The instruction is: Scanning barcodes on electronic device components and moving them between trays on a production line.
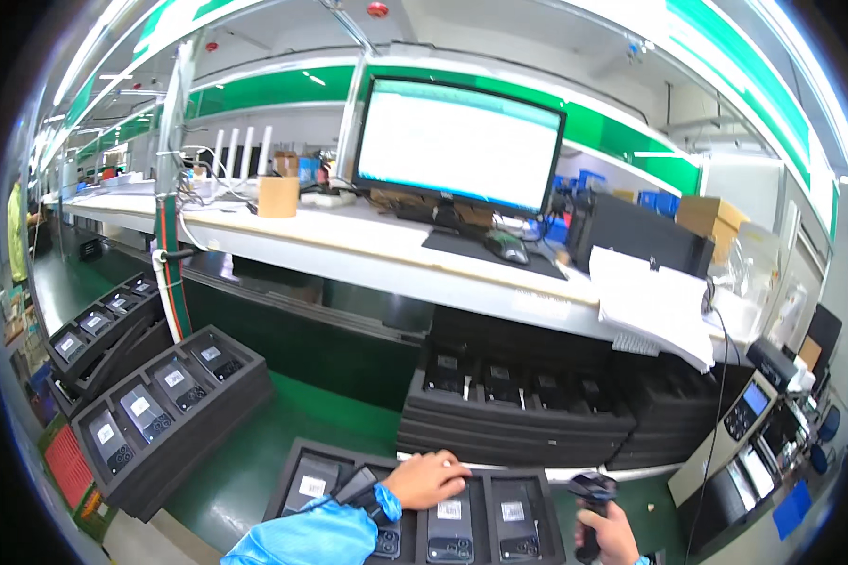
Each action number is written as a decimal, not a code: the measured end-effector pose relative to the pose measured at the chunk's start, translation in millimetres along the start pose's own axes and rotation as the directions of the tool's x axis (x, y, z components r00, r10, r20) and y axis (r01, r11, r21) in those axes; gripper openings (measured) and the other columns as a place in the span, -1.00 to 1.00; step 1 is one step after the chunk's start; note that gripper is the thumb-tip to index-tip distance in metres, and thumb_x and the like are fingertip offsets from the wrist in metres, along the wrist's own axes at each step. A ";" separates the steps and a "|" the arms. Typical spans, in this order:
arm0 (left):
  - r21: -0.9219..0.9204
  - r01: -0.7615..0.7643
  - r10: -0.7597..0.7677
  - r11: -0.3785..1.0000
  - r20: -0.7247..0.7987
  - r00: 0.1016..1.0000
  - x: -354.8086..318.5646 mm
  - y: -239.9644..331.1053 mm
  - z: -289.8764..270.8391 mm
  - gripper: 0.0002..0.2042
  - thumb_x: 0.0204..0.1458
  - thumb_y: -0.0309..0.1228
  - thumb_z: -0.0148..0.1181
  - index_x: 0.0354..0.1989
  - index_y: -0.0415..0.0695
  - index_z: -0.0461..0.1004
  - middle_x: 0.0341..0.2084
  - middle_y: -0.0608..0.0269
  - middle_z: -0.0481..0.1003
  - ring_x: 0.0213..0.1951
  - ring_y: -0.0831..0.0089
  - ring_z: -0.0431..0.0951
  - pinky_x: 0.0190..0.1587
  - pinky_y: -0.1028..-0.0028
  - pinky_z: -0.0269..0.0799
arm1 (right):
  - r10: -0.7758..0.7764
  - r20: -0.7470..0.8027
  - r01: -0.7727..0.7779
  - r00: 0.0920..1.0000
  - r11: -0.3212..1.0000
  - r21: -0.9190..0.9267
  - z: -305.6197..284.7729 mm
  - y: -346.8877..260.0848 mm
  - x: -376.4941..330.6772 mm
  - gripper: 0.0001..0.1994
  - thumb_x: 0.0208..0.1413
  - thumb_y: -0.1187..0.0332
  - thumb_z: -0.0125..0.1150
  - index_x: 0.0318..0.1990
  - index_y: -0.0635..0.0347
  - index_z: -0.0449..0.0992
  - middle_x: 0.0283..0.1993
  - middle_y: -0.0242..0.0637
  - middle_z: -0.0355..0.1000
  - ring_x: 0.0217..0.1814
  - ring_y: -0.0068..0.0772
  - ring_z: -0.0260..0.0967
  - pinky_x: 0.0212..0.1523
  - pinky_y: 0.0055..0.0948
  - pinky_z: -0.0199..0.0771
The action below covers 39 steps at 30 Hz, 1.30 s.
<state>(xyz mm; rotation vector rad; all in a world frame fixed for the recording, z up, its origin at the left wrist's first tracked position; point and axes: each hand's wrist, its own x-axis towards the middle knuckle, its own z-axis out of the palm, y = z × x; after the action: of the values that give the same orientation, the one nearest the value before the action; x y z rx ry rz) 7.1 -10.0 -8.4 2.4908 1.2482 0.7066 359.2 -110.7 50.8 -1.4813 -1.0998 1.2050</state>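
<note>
My right hand [612,533] is wrapped round the handle of a black handheld barcode scanner [594,487], just right of a black foam tray [553,508]. Over the tray's far edge reaches my left hand [428,478], its fingers extended loosely to the right, with nothing visible in them. Right below it, a dark smartphone [449,535] with a white label lies in a compartment. Another labelled phone [518,527] fills the compartment to the right, and a third [313,483] lies at the left end. My blue sleeve hides part of the tray.
More foam trays of phones stand stacked at the left [174,414] and under the shelf [518,419]. The shelf holds a monitor [457,141], a mouse [507,247], a tape roll [278,197] and overhanging papers [645,301]. A cable hangs down at the right, near a grey device [725,438].
</note>
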 end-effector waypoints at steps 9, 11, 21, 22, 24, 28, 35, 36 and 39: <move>0.166 -0.061 0.035 0.984 0.158 0.987 -2.3 5.7 9.4 -0.54 0.33 0.08 -0.11 0.25 0.20 0.49 0.32 0.04 0.28 0.29 0.04 0.30 0.33 0.04 0.11 | -0.065 -0.233 -0.009 0.970 0.952 -0.305 -57.5 90.5 74.3 -0.92 0.08 0.45 0.28 -0.31 0.22 0.50 -0.56 -0.36 0.42 -0.66 -0.50 0.32 -0.66 -0.47 0.31; 0.151 -0.043 0.017 0.988 0.170 0.985 -0.7 5.9 9.0 -0.54 0.32 0.09 -0.11 0.22 0.19 0.50 0.32 0.03 0.28 0.31 0.03 0.28 0.34 0.02 0.08 | -0.060 -0.258 -0.032 0.964 0.940 -0.340 -61.1 105.0 89.5 -0.88 0.09 0.41 0.31 -0.31 0.24 0.50 -0.55 -0.35 0.43 -0.65 -0.48 0.33 -0.65 -0.45 0.32; -0.002 -0.035 0.035 0.999 0.050 0.998 4.7 11.4 8.4 -0.64 0.31 -0.01 -0.03 -0.01 0.00 0.47 0.13 0.10 0.39 0.15 0.13 0.41 0.18 0.11 0.22 | -0.154 -0.241 0.029 0.958 0.891 -0.454 -62.6 112.1 101.2 -0.79 0.13 0.30 0.38 -0.24 0.20 0.50 -0.54 -0.36 0.44 -0.64 -0.51 0.33 -0.64 -0.47 0.31; -0.100 -0.020 0.022 0.995 0.015 1.000 6.3 10.9 7.5 -0.66 0.30 -0.03 0.00 -0.04 -0.04 0.46 0.10 0.10 0.40 0.13 0.12 0.41 0.17 0.13 0.23 | -0.157 -0.250 0.032 0.956 0.898 -0.440 -59.0 108.2 97.7 -0.78 0.15 0.28 0.37 -0.23 0.23 0.52 -0.53 -0.35 0.45 -0.63 -0.52 0.34 -0.63 -0.48 0.31; -0.274 -0.021 0.001 0.961 -0.070 0.998 7.6 8.8 4.3 -0.70 0.26 -0.12 0.10 -0.13 -0.13 0.41 -0.01 0.08 0.45 0.04 0.08 0.46 0.10 0.21 0.32 | -0.010 -0.296 -0.109 0.955 0.917 -0.383 -52.9 96.6 93.2 -0.82 0.03 0.42 0.35 -0.31 0.30 0.47 -0.55 -0.27 0.46 -0.65 -0.47 0.38 -0.65 -0.44 0.37; -0.418 0.022 -0.056 0.908 -0.069 0.996 9.2 6.1 -0.8 -0.73 0.22 -0.22 0.19 -0.25 -0.18 0.36 -0.20 0.07 0.52 -0.13 0.05 0.55 -0.03 0.25 0.42 | -0.013 -0.329 -0.113 0.944 0.926 -0.360 -42.1 81.0 83.6 -0.83 -0.01 0.40 0.37 -0.37 0.31 0.50 -0.59 -0.31 0.45 -0.66 -0.48 0.38 -0.65 -0.43 0.36; -0.348 0.016 -0.046 0.937 -0.078 0.996 9.5 9.2 -1.3 -0.75 0.20 -0.24 0.19 -0.25 -0.19 0.38 -0.21 0.05 0.54 -0.07 0.04 0.55 0.01 0.22 0.42 | -0.024 -0.334 -0.106 0.942 0.925 -0.365 -40.1 77.5 80.3 -0.81 -0.02 0.38 0.36 -0.35 0.34 0.53 -0.57 -0.29 0.48 -0.65 -0.47 0.41 -0.63 -0.43 0.39; -0.350 0.023 -0.049 0.936 -0.064 0.997 9.0 9.6 -1.6 -0.75 0.20 -0.24 0.19 -0.25 -0.19 0.38 -0.21 0.05 0.54 -0.07 0.04 0.55 0.01 0.22 0.42 | -0.029 -0.337 -0.105 0.941 0.922 -0.372 -40.0 77.4 80.3 -0.80 -0.02 0.38 0.36 -0.35 0.34 0.53 -0.57 -0.28 0.48 -0.64 -0.47 0.41 -0.62 -0.43 0.40; -0.365 0.061 -0.089 0.929 -0.059 0.994 7.6 11.1 -2.5 -0.70 0.21 -0.22 0.17 -0.09 -0.22 0.41 -0.13 -0.01 0.54 -0.02 0.02 0.55 0.07 0.21 0.42 | -0.022 -0.325 -0.107 0.945 0.922 -0.373 -39.2 75.8 79.7 -0.84 0.03 0.39 0.36 -0.33 0.26 0.51 -0.57 -0.35 0.44 -0.66 -0.52 0.35 -0.66 -0.46 0.33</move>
<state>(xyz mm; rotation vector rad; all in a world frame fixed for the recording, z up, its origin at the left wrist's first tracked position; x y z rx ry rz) 17.2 -10.5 0.9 2.1229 1.1119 0.9253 415.1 -52.0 -33.2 -1.9347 -1.1203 0.7548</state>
